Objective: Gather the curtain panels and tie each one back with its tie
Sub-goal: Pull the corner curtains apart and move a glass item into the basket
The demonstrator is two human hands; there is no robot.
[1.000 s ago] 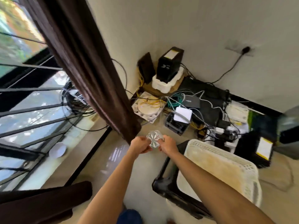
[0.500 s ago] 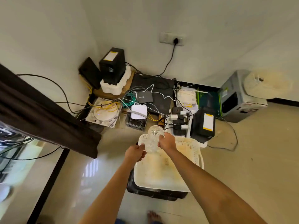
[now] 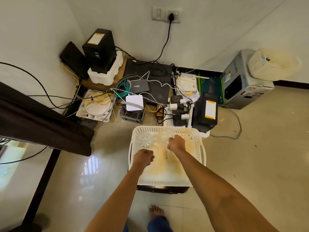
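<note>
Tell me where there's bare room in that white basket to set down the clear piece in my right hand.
The near half of the white basket is bare, from the left hand to the near rim, and so is the right side past the right hand. The far left corner is crowded: a clear round piece lies there, with the held clear piece beside it.

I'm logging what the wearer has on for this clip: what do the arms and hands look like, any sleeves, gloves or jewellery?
Both forearms are bare: no sleeves in view, no gloves. The left hand and right hand show no watch, bracelet or visible rings.
</note>
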